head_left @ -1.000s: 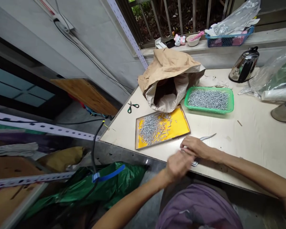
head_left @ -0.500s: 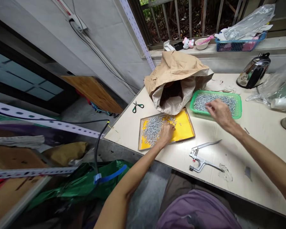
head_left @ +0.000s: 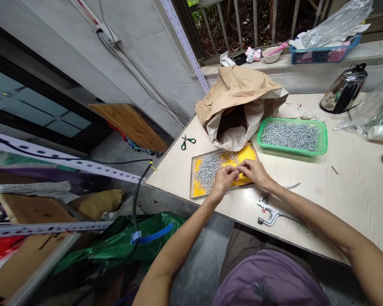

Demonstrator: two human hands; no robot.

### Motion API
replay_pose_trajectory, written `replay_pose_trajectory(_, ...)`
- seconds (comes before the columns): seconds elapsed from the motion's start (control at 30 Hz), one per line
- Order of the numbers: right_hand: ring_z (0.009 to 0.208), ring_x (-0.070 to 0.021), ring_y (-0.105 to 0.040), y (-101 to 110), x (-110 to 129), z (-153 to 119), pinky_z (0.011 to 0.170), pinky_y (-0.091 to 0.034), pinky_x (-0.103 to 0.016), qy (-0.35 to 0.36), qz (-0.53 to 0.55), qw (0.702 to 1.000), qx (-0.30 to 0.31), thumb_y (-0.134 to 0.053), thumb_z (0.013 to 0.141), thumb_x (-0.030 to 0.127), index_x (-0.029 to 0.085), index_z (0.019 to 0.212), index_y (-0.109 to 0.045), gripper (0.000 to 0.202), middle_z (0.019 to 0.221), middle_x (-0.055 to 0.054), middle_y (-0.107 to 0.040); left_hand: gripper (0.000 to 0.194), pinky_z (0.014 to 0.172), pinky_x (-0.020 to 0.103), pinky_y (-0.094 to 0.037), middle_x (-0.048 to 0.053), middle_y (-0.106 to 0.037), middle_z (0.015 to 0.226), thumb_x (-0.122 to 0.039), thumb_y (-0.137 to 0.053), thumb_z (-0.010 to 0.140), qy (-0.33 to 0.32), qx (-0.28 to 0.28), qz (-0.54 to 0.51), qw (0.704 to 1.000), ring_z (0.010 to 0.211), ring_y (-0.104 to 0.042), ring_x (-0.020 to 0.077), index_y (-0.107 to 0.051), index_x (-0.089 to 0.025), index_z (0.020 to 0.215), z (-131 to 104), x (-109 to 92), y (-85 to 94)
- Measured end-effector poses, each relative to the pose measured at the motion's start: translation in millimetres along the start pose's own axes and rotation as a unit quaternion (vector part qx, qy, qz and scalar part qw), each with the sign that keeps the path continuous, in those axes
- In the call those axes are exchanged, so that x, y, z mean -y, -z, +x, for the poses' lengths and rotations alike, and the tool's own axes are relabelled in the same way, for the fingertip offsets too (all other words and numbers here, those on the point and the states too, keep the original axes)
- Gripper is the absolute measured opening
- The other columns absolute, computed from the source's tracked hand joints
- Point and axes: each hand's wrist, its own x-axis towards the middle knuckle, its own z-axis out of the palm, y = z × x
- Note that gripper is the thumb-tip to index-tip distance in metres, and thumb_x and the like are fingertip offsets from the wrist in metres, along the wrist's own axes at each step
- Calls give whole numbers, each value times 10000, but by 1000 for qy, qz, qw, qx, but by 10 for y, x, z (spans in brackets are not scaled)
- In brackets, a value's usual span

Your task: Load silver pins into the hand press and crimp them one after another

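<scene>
My left hand is closed in a pinch above the yellow-bottomed tray, which holds a heap of small silvery metal pieces, screw-like in shape. My right hand meets it there, fingertips pinched against those of the left. Whatever sits between the fingertips is too small to make out. Behind and to the right stands a green plastic basket filled with similar silvery pieces. A silver hand plier tool lies beneath my right forearm, partly covered by it.
An open brown paper bag stands behind the tray, with green-handled scissors to its left. A steel kettle and clear plastic wrap are at the back right. A blue basket rests on the windowsill.
My right hand has moved left from over the green basket to my left hand above the tray. My left hand has lifted slightly from the pieces. The view has shifted a little.
</scene>
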Motion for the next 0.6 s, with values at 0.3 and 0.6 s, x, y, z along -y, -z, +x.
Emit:
replay_pose_trajectory(0.3, 636, -124, -587, -240, 47, 4, 605, -420, -229, -58, -87, 991, -88, -524, 790, 194, 204, 707, -569, 95, 665, 22, -642, 200, 593, 201, -513, -17, -634, 598, -196, -809, 629, 83, -47, -133, 986, 530, -576, 67, -673, -93, 732, -5, 64, -53)
replay_pose_trajectory(0.6, 609, -127, -606, -100, 42, 16, 599, -450, -228, -87, -110, 990, -35, -499, 824, 132, 166, 744, -606, 138, 653, 1, -631, 190, 537, 172, -509, -12, -628, 630, -198, -785, 650, 58, -64, -111, 990, 526, -561, 55, -647, -99, 735, -164, -32, 47)
